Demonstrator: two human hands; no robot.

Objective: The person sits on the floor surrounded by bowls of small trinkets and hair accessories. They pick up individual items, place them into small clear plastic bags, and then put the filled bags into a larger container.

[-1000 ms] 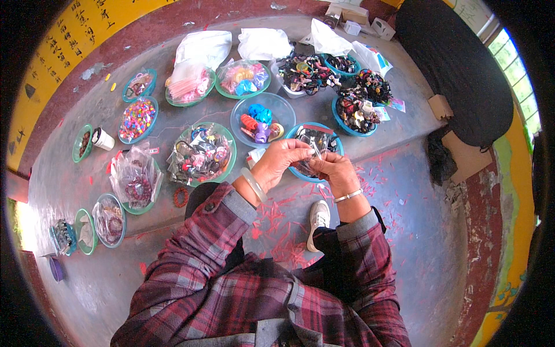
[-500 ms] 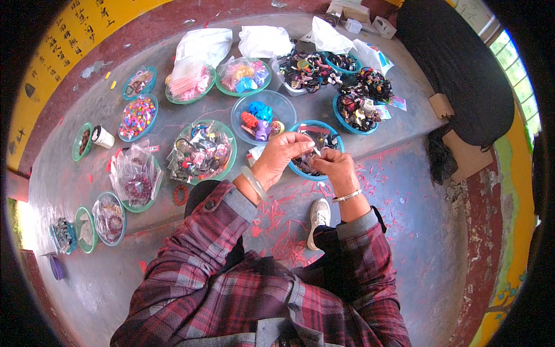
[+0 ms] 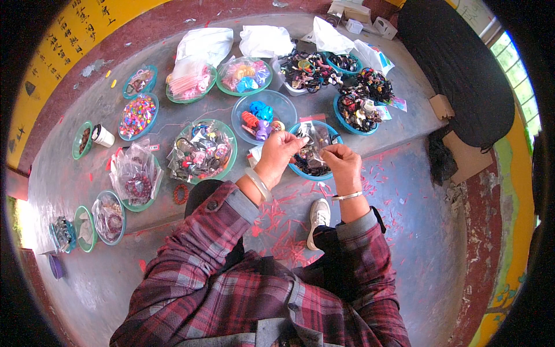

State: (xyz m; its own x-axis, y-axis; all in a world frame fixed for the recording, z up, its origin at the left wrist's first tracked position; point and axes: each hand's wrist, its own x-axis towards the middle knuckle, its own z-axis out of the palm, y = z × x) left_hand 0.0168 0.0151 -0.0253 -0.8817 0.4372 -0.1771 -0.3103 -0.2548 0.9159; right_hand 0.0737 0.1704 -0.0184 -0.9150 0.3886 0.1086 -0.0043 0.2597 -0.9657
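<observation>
A small clear plastic bag [image 3: 315, 140] is stretched between my two hands, above a blue basket [image 3: 309, 175] of dark hair ties. My left hand [image 3: 277, 157] pinches the bag's left side with thumb and forefinger. On the other side my right hand [image 3: 345, 166] grips its edge between thumb and fingertips. Whatever the bag may hold cannot be told apart from the dark items behind it. Just behind my left hand stands a clear round bowl [image 3: 238, 128] with blue, red and purple coiled hair bands.
Left of my hands, a green basket [image 3: 233, 156] holds bagged hair accessories. Several more baskets line the grey ledge, including one of colourful beads [image 3: 137, 115]. White bags [image 3: 267, 41] lie at the back. Red scraps [image 3: 283, 240] litter the floor around my shoe [image 3: 319, 217].
My hands have moved apart, the right one shifting rightward. The clear bag between them is now spread out and more visible.
</observation>
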